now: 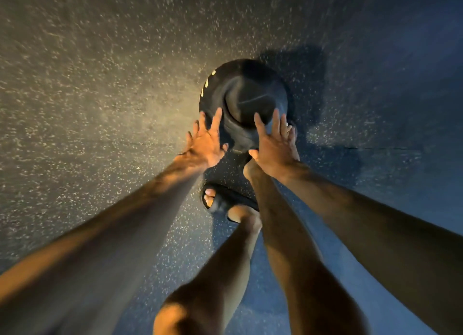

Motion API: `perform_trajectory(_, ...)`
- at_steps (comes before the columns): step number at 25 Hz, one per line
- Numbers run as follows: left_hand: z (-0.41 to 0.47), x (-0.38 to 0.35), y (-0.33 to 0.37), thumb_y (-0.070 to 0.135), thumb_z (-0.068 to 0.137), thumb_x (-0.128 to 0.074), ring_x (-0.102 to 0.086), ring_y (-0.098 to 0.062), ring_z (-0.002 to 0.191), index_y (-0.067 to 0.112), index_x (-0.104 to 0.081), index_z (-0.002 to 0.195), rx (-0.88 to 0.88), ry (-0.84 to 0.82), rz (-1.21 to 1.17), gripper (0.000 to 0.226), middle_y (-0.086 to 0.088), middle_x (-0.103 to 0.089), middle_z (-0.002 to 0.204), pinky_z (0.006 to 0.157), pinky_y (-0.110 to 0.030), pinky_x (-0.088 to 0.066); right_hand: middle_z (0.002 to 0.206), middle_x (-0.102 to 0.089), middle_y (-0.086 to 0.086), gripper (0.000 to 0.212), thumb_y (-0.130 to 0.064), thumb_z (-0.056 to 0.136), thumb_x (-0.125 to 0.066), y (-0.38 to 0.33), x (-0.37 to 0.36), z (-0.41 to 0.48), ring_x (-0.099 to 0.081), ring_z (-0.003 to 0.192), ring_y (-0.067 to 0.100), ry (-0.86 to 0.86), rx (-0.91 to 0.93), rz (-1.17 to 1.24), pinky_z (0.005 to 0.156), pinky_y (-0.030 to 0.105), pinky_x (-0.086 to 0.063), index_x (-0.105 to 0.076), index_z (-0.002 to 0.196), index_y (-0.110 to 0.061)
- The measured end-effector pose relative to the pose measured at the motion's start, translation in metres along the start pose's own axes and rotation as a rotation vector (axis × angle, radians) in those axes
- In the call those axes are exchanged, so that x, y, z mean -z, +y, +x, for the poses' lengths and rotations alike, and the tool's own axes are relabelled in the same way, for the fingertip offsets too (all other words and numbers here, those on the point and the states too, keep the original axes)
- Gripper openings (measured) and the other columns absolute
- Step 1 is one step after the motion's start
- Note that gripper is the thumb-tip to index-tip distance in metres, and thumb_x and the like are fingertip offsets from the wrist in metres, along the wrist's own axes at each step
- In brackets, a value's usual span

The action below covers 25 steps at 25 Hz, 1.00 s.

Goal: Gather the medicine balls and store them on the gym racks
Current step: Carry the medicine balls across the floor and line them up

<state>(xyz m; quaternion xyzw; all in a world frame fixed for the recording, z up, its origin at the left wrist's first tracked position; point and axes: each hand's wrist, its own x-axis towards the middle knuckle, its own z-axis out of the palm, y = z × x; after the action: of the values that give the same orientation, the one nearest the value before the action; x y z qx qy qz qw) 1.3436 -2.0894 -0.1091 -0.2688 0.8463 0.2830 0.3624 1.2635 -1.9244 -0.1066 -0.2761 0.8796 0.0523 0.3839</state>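
Dark medicine ball [244,96] on the speckled floor [100,84] lies dead ahead, between your left hand [204,147] and right hand [273,144] (both spread, gripping nothing), equally near.

Holding both bare arms out forward and down, nearly straight. Showing the backs of the left hand [206,144] and right hand [271,144], a gap between them, fingers straight and splayed, thumbs pointing inward at each other. Standing with a bare shin just below the right wrist.
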Motion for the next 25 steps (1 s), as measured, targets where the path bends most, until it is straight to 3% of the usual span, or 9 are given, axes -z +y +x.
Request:
perform_trajectory(2, 0.024, -0.02, -0.007, 0.032, 0.094, -0.065, -0.01, -0.038, 0.153, 0.018, -0.004, 0.16, -0.072, 0.131, -0.08, 0.091, -0.022, -0.004, 0.166, 0.12, -0.057, -0.022, 0.159, 0.021, 0.034, 0.105, -0.05, 0.091, -0.064, 0.002, -0.023, 0.022, 0.014, 0.15, 0.048, 0.083, 0.002, -0.024, 0.121, 0.063, -0.01, 0.009, 0.16, -0.019)
perform_trajectory(4, 0.033, -0.034, -0.016, 0.027, 0.092, -0.069, -0.008, -0.036, 0.154, 0.012, -0.01, 0.157, -0.147, 0.239, -0.19, 0.089, -0.02, -0.007, 0.166, 0.119, -0.059, -0.024, 0.157, 0.015, 0.04, 0.113, -0.055, 0.084, -0.07, 0.0, -0.041, 0.03, 0.009, 0.149, 0.053, 0.173, -0.024, -0.067, 0.12, 0.063, -0.015, 0.003, 0.161, -0.015)
perform_trajectory(7, 0.033, -0.042, -0.026, 0.024, 0.089, -0.07, -0.01, -0.035, 0.154, 0.015, -0.011, 0.156, -0.192, 0.269, -0.259, 0.09, -0.018, -0.004, 0.167, 0.119, -0.059, -0.024, 0.157, 0.004, 0.043, 0.108, -0.054, 0.082, -0.07, -0.002, -0.056, 0.036, 0.0, 0.148, 0.056, 0.263, -0.059, -0.071, 0.12, 0.061, -0.019, -0.007, 0.161, -0.015)
perform_trajectory(9, 0.035, -0.039, -0.033, 0.044, 0.091, -0.064, -0.01, -0.032, 0.155, 0.018, -0.013, 0.156, -0.269, 0.278, -0.302, 0.086, -0.018, -0.008, 0.166, 0.118, -0.059, -0.025, 0.157, 0.002, 0.043, 0.099, -0.053, 0.086, -0.065, -0.003, -0.054, 0.042, -0.001, 0.148, 0.057, 0.273, -0.059, -0.066, 0.12, 0.059, -0.019, -0.011, 0.161, -0.016)
perform_trajectory(11, 0.039, -0.032, -0.036, 0.074, 0.084, -0.047, -0.009, -0.03, 0.155, 0.017, -0.012, 0.156, -0.323, 0.288, -0.32, 0.098, -0.018, -0.014, 0.165, 0.119, -0.057, -0.026, 0.156, 0.002, 0.043, 0.093, -0.05, 0.09, -0.062, -0.005, -0.048, 0.046, -0.002, 0.147, 0.057, 0.25, -0.069, -0.048, 0.12, 0.059, -0.02, -0.013, 0.161, -0.016)
perform_trajectory(15, 0.054, -0.011, -0.022, 0.092, 0.071, -0.032, 0.001, -0.031, 0.156, 0.024, 0.003, 0.16, -0.31, 0.22, -0.367, 0.118, -0.014, 0.001, 0.168, 0.124, -0.053, -0.011, 0.157, -0.001, 0.043, 0.092, -0.05, 0.087, -0.066, -0.003, -0.027, 0.053, -0.007, 0.147, 0.056, 0.229, -0.06, -0.001, 0.116, 0.059, -0.032, -0.021, 0.16, -0.016)
perform_trajectory(19, 0.095, 0.031, -0.011, 0.086, 0.072, -0.042, 0.0, -0.032, 0.155, 0.025, -0.003, 0.162, -0.326, 0.177, -0.333, 0.115, -0.014, -0.002, 0.168, 0.125, -0.05, -0.016, 0.163, 0.011, 0.03, 0.076, -0.056, 0.095, -0.048, 0.026, 0.027, 0.08, 0.003, 0.152, 0.045, 0.165, 0.031, 0.1, 0.121, 0.051, -0.027, -0.019, 0.16, -0.028)
perform_trajectory(23, 0.123, 0.064, 0.03, 0.065, 0.09, -0.056, -0.019, -0.038, 0.151, 0.015, -0.017, 0.16, -0.148, 0.309, -0.311, 0.095, -0.02, -0.017, 0.165, 0.123, -0.046, -0.02, 0.167, -0.003, 0.018, 0.061, -0.055, 0.1, -0.045, 0.049, 0.094, 0.133, -0.01, 0.152, 0.037, 0.152, -0.009, 0.386, 0.115, 0.051, -0.029, -0.028, 0.154, -0.034)
perform_trajectory(25, 0.116, 0.051, 0.048, 0.07, 0.085, -0.057, -0.014, -0.039, 0.152, 0.011, -0.014, 0.16, -0.135, 0.342, -0.304, 0.105, -0.024, -0.013, 0.164, 0.123, -0.052, -0.017, 0.162, -0.021, 0.02, 0.052, -0.052, 0.102, -0.042, 0.052, 0.117, 0.167, -0.026, 0.146, 0.04, 0.14, -0.087, 0.501, 0.112, 0.05, -0.031, -0.035, 0.149, -0.03)
